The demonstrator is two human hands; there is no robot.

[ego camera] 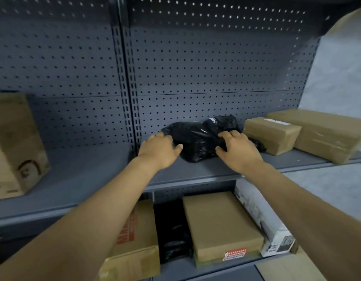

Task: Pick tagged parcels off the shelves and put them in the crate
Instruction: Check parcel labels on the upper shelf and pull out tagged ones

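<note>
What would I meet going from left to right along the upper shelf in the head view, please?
Large cardboard box → left hand → black plastic parcel, which both hands touch → right hand → small brown box → long brown box.

Grey pegboard shelving [196,63], pale floor [338,78]
</note>
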